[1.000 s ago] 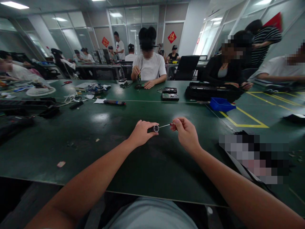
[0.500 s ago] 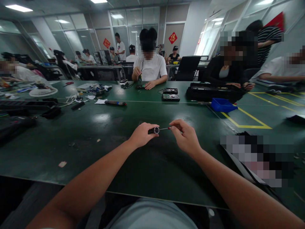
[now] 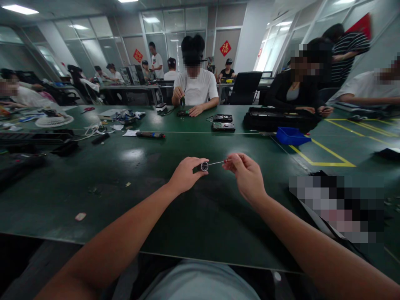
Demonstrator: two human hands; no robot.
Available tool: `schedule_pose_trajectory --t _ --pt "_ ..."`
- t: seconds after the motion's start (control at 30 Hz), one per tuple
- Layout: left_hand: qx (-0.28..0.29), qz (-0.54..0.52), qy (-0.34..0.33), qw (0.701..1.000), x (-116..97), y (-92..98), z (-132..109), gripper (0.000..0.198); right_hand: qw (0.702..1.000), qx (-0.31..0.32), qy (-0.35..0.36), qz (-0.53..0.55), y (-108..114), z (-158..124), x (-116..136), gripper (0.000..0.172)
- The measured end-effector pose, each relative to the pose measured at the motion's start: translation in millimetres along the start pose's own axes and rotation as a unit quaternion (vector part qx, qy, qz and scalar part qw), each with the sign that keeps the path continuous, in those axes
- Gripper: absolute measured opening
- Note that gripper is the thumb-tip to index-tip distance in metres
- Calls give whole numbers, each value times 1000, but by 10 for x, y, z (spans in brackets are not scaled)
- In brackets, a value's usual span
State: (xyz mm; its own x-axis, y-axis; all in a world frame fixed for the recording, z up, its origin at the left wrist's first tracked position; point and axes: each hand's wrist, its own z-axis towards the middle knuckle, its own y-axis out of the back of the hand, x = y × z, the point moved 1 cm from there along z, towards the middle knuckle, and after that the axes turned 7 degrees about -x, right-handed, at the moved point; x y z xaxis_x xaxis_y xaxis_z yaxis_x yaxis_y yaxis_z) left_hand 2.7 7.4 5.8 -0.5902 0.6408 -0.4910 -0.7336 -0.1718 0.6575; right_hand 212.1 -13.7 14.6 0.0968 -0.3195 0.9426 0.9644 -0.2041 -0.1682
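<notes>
Over the green table, my left hand grips a small black cylinder with a silvery ring at its end. Thumb and fingers close around it from the left, hiding most of its body. Opposite, my right hand pinches the dark red handle of a thin screwdriver. Its slim metal shaft points left and meets the cylinder's right side near the ring. Whether the tip sits inside a screw is too small to tell.
Across the table a person works on a small device. Hard drives, a blue tray, a long black casing and a pen-like tool lie beyond my hands. Paper scraps lie left, a blurred-out item right.
My right fingers have shifted their grip on the screwdriver handle, and its handle end has risen slightly. My left hand still holds the cylinder in nearly the same place.
</notes>
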Motion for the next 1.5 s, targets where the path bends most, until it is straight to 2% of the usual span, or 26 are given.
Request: schedule_pose_trajectory --t 0.07,0.13,0.23,0.37,0.53,0.7,0.9,1.0,1.13,1.33,1.5 --pt "5 -5 -36 999 1 9 20 37 992 -9 -91 83 17 70 -51 26" --pt "25 12 -42 999 22 2 32 37 983 -50 -134 113 44 120 -100 25" --pt "48 44 -21 998 65 -19 28 39 990 -66 -97 82 66 130 -142 24" --pt "46 52 -14 997 77 -19 11 40 999 -35 -16 3 57 68 -136 23" --pt "51 43 6 998 60 -20 -1 39 994 -14 60 -91 40 9 -65 23" --pt "52 44 8 998 68 -40 -5 40 982 3 96 -163 18 -22 3 23" --pt "57 38 11 998 74 -42 -8 40 980 5 98 -176 3 -41 27 25" --pt "57 32 10 998 73 -37 -15 40 981 -1 81 -177 21 -28 -2 26" --pt "60 32 7 998 70 -31 -21 41 991 -4 38 -125 37 23 -93 26" --pt "62 27 1 998 67 -29 -21 40 997 -26 -71 -29 35 76 -191 26" --pt "70 30 10 997 66 -26 -25 41 994 -23 -105 9 25 80 -228 28"
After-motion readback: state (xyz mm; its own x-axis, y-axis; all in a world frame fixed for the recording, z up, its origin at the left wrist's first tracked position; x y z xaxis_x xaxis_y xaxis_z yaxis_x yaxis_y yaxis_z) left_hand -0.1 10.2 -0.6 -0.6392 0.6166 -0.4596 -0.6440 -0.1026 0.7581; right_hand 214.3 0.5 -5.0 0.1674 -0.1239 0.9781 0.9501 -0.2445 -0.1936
